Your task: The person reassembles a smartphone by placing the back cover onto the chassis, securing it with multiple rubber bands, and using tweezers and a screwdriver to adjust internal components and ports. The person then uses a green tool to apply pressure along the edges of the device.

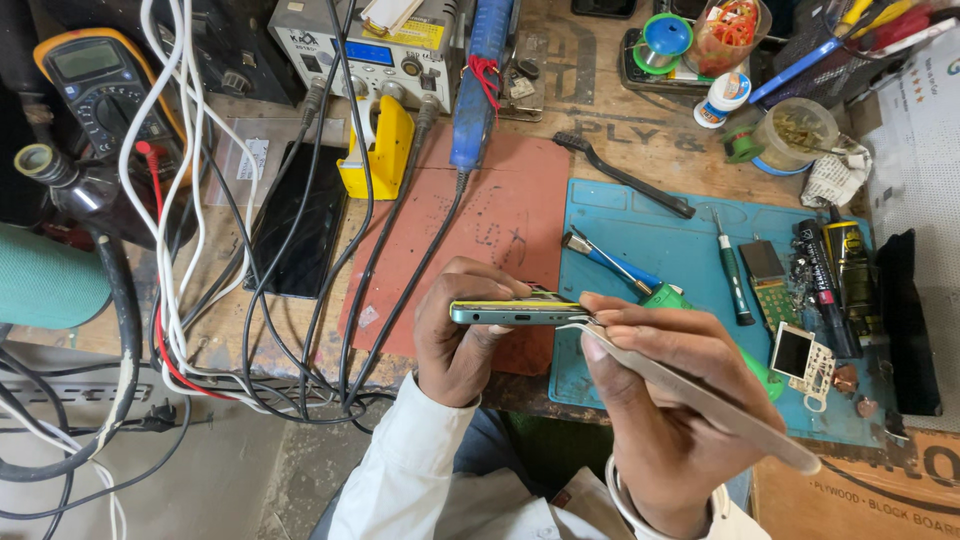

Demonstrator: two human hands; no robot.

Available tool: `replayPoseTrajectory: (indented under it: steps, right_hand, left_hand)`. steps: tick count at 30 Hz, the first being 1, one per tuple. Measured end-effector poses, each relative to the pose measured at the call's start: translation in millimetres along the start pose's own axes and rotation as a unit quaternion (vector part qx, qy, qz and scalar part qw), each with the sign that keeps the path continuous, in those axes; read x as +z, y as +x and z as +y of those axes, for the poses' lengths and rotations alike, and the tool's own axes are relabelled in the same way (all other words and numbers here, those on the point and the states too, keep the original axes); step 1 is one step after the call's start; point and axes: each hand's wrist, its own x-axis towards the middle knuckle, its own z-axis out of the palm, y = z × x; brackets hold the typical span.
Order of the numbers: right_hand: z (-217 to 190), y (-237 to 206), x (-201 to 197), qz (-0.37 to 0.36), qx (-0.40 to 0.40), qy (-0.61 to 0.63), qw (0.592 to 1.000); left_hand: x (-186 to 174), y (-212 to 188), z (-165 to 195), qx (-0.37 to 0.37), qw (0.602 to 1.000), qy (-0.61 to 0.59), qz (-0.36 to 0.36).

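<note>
— What do we have in our hands?

— Our left hand (455, 335) is clamped around a phone (515, 313), held edge-up above the near edge of the red mat (500, 215). Our right hand (655, 385) is pinched shut on a pair of metal tweezers (690, 390), whose tips meet the phone's right end. We think they touch the frame there, though the contact spot is too small to be sure.

— And around the red mat?

— Just right of it lies a blue mat (650, 235) with a green-handled screwdriver (735, 275), a small circuit board (768, 275) and a black brush (620, 175) at its far edge. Left of the red mat a dark glass panel (300, 230) lies flat among black and white cables (180, 200). Beyond the red mat's far left corner stands a yellow holder (385, 150), and farther left of that a multimeter (95, 85).
</note>
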Motion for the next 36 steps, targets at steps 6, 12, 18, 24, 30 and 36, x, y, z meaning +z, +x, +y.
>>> replayPoseTrajectory:
  steps: [6, 12, 18, 24, 30, 36]
  right_hand:
    - [6, -5, -8, 0.002, 0.061, 0.085, 0.995]
    - [15, -16, 6, 0.055, 0.004, 0.079, 0.995]
    - [18, -23, 16, 0.084, -0.022, 0.035, 0.996]
    - [23, -23, 5, 0.072, 0.064, 0.137, 0.986]
    - [21, -16, -8, 0.04, 0.116, 0.217, 0.969]
    - [11, -13, -7, 0.021, 0.014, 0.074, 0.997]
  left_hand:
    - [0, 0, 1, 0.002, 1.0, 0.004, 0.0]
    - [1, 1, 2, -0.005, 1.0, -0.021, -0.001]
    - [1, 0, 3, 0.001, 1.0, -0.013, 0.002]
    - [1, 0, 3, -0.001, 1.0, -0.022, 0.0]
    - [0, -1, 3, -0.006, 1.0, -0.022, -0.001]
    - [0, 0, 4, -0.002, 1.0, -0.017, -0.006]
